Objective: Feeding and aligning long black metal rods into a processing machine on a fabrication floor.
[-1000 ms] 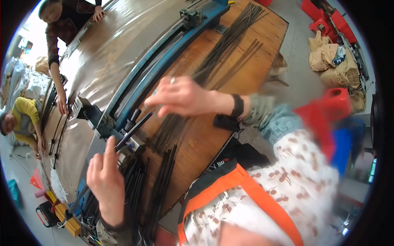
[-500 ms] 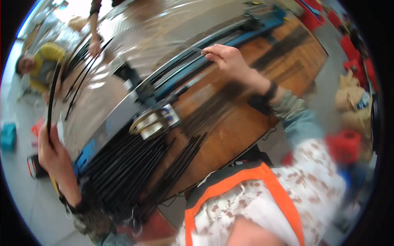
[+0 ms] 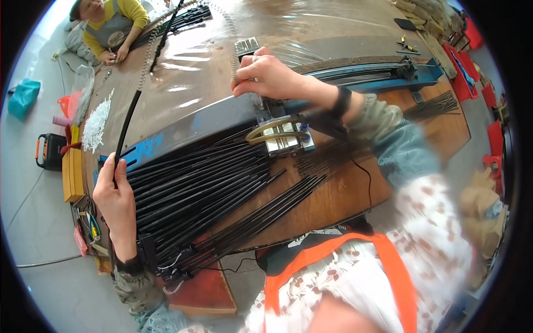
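Observation:
My left hand is closed around a thin black tube and holds it up at a slant. From the tube's upper end a long thin coil spring runs upward toward the far side of the table. My right hand pinches a coil-spring end, which rises in a curve to the top edge. Whether both stretches are one spring is hidden beyond the picture. Under the right hand stands a clamp-like metal fixture with a curved yellowish hose. Many black tubes lie below my hands.
A blue metal rail machine extends to the right across the wooden table. White small pieces are heaped at the left. A co-worker in yellow sleeves sits at the far left. More black tubes lie at the back.
The view has swung, so the table appears shifted. My right hand, still pinching the spring, has come left to above the fixture. The left hand keeps hold of the black tube.

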A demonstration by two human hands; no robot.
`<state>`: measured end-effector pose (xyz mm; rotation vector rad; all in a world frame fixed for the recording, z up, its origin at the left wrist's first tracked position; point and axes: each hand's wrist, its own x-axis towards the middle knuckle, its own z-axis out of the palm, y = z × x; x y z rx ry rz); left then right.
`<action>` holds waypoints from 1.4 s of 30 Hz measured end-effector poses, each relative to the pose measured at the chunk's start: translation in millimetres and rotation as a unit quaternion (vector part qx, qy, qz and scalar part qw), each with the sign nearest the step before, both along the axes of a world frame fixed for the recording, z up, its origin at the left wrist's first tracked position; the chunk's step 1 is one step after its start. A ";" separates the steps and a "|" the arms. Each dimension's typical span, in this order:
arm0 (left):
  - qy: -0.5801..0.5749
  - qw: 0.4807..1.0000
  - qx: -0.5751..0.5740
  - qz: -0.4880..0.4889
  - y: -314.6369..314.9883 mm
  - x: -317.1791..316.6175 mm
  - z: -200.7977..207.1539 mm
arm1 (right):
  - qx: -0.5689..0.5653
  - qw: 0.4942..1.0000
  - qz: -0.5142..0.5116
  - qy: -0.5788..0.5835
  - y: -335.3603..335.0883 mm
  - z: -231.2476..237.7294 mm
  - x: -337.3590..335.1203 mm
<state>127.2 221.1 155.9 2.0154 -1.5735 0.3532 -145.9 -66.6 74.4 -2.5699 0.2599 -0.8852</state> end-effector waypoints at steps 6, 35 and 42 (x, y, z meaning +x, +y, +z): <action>-0.033 0.998 -0.011 -0.044 -29.8 -7.5 -9.0 | -0.183 0.967 -0.058 0.167 -2.4 -10.5 -0.3; 0.088 0.969 0.010 -0.230 -173.3 -100.6 -110.1 | -0.231 0.885 -0.386 0.119 -74.6 -51.6 -333.7; 0.029 0.955 0.114 -0.274 -183.6 -95.9 -110.3 | -0.300 0.894 -0.316 0.106 -10.3 -14.4 -273.8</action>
